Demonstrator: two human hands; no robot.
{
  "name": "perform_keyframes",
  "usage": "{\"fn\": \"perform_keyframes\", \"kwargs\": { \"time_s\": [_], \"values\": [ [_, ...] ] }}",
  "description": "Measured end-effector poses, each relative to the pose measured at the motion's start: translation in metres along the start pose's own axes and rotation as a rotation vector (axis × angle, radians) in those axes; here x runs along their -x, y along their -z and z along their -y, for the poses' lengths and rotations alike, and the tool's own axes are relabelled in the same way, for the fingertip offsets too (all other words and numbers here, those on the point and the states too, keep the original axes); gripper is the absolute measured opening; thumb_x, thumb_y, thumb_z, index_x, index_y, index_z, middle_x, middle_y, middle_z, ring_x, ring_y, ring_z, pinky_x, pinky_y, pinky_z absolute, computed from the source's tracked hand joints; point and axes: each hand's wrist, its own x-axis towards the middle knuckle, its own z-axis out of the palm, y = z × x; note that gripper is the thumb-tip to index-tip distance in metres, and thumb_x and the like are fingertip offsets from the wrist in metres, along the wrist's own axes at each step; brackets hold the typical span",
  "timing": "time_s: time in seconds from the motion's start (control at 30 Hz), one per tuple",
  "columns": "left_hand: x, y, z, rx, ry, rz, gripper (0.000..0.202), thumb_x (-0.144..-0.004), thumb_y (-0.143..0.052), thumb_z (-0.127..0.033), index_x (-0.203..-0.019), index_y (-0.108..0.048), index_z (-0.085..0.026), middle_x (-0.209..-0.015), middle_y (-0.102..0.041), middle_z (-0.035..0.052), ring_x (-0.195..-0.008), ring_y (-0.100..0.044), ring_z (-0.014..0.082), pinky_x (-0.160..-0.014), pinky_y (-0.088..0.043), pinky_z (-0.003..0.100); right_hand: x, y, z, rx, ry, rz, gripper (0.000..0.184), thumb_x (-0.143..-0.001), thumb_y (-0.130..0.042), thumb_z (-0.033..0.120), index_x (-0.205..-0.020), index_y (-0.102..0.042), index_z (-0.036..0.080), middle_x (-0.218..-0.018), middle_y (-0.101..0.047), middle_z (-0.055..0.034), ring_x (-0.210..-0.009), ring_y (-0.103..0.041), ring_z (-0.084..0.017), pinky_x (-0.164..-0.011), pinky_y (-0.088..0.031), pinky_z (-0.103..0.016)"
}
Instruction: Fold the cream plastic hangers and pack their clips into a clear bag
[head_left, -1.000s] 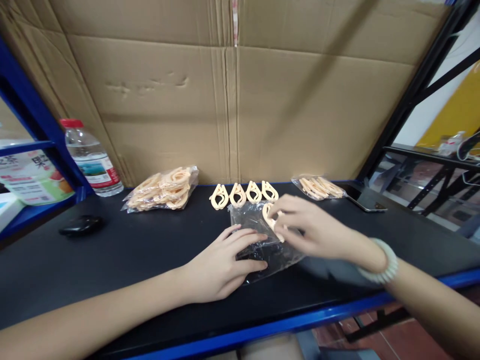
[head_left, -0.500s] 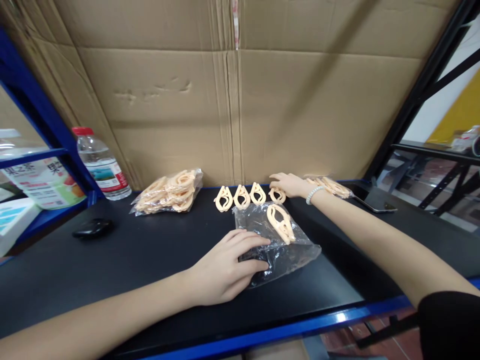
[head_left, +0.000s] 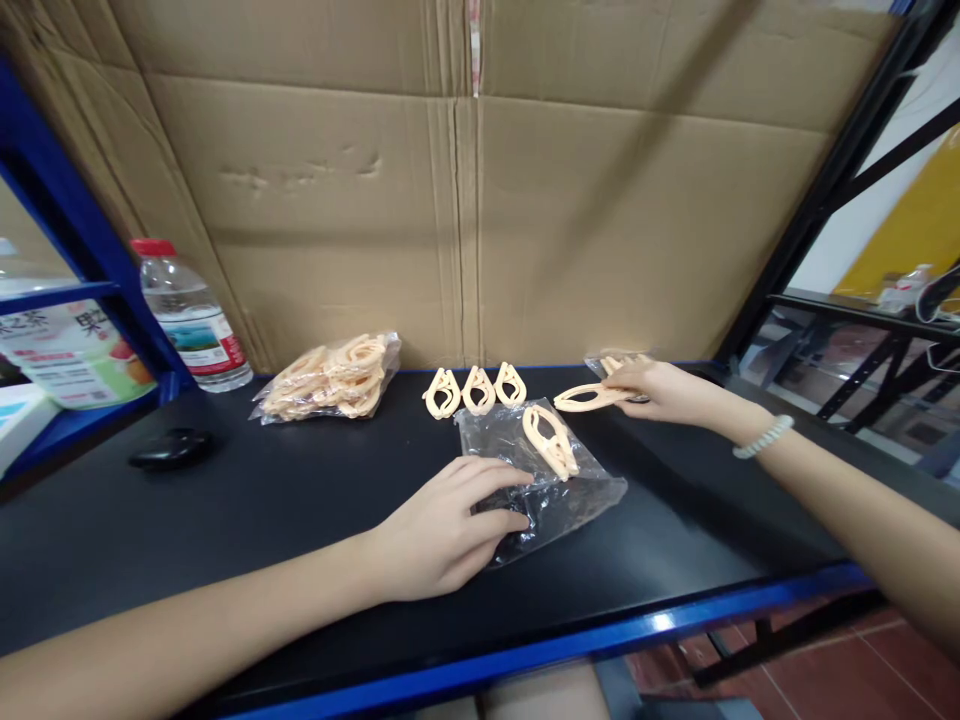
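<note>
My left hand rests on a clear plastic bag, its thumb and fingers apart over the film. A peach folding hanger, folded up, shows at the bag's far part; whether it is inside or on top I cannot tell. To the right, my right hand is closed on the end of another folding hanger, whose loop points left, just above the table. Three more folded hangers, a left one, a middle one and a right one, lie in a row behind the bag.
A filled bag of hangers lies at the back left; another bag is partly behind my right hand. A black mouse and a water bottle are on the left. Cardboard closes off the table's back.
My right hand has taken the rightmost hanger from the row and drawn it to the right, turning it sideways. My left hand stays on the bag. The view has shifted slightly.
</note>
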Motion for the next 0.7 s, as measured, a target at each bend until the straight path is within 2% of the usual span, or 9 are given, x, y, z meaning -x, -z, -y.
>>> {"fn": "perform_keyframes", "kwargs": {
  "time_s": [0.13,0.23,0.33,0.4,0.47,0.53,0.63,0.7],
  "values": [
    [0.000,-0.001,0.000,0.012,0.004,-0.013,0.031,-0.090,-0.045,-0.008,-0.115,-0.061,-0.016,-0.130,-0.056,0.0140,-0.119,-0.050,0.0266,-0.099,-0.045,0.044,0.025,0.009,0.016,-0.010,0.060,-0.172,0.026,-0.096,-0.044,0.025,-0.095,-0.069,0.018,-0.098,-0.068,-0.0097,-0.093,-0.063,-0.023,-0.083,-0.049,-0.036],
    [-0.001,-0.002,0.000,0.015,0.013,-0.012,0.032,-0.090,-0.046,-0.009,-0.118,-0.058,-0.015,-0.130,-0.056,0.0133,-0.119,-0.050,0.0263,-0.100,-0.045,0.043,0.038,0.021,0.037,-0.013,0.052,-0.306,0.024,-0.099,-0.043,0.024,-0.103,-0.066,0.018,-0.104,-0.067,-0.0095,-0.096,-0.064,-0.023,-0.082,-0.051,-0.035],
    [-0.001,-0.002,0.000,0.013,0.019,-0.005,0.034,-0.090,-0.045,-0.009,-0.122,-0.055,-0.014,-0.130,-0.057,0.0131,-0.120,-0.050,0.0263,-0.101,-0.045,0.044,0.048,0.038,0.069,0.024,0.064,-0.490,0.017,-0.097,-0.050,0.019,-0.107,-0.063,0.018,-0.101,-0.068,-0.0070,-0.089,-0.066,-0.020,-0.075,-0.053,-0.029],
    [0.000,-0.002,0.000,0.016,0.022,0.000,0.036,-0.090,-0.045,-0.010,-0.125,-0.053,-0.014,-0.131,-0.056,0.0129,-0.120,-0.050,0.0263,-0.101,-0.045,0.044,0.057,0.052,0.097,0.054,0.069,-0.551,0.012,-0.095,-0.054,0.016,-0.103,-0.063,0.019,-0.095,-0.069,-0.0041,-0.085,-0.067,-0.018,-0.075,-0.052,-0.026],
    [0.000,-0.002,0.000,0.023,0.028,-0.004,0.038,-0.091,-0.045,-0.010,-0.128,-0.050,-0.014,-0.131,-0.056,0.0130,-0.121,-0.050,0.0259,-0.102,-0.046,0.044,0.066,0.063,0.126,0.056,0.082,-0.555,0.012,-0.096,-0.053,0.017,-0.100,-0.063,0.019,-0.094,-0.069,-0.0038,-0.083,-0.066,-0.016,-0.078,-0.052,-0.025],
    [0.000,-0.003,0.001,0.027,0.029,-0.013,0.041,-0.091,-0.045,-0.010,-0.132,-0.047,-0.014,-0.132,-0.056,0.0134,-0.120,-0.050,0.0257,-0.102,-0.046,0.044,0.073,0.069,0.152,0.059,0.121,-0.496,0.022,-0.100,-0.042,0.018,-0.101,-0.064,0.018,-0.092,-0.069,-0.0048,-0.080,-0.065,-0.016,-0.075,-0.052,-0.025],
    [0.000,-0.004,0.001,0.022,0.020,-0.026,0.044,-0.090,-0.047,-0.010,-0.133,-0.045,-0.014,-0.132,-0.055,0.0139,-0.121,-0.050,0.0261,-0.102,-0.046,0.044,0.077,0.068,0.178,0.041,0.219,-0.326,0.032,-0.101,-0.033,0.016,-0.114,-0.062,0.017,-0.091,-0.068,-0.0055,-0.075,-0.062,-0.016,-0.071,-0.053,-0.028],
    [0.001,-0.005,0.001,0.019,0.016,-0.037,0.044,-0.090,-0.048,-0.010,-0.134,-0.044,-0.013,-0.132,-0.055,0.0143,-0.121,-0.050,0.0264,-0.102,-0.046,0.045,0.071,0.061,0.189,0.062,0.267,-0.280,0.033,-0.099,-0.035,0.013,-0.118,-0.062,0.012,-0.090,-0.068,-0.0080,-0.074,-0.061,-0.018,-0.072,-0.053,-0.031]
  ]
}}
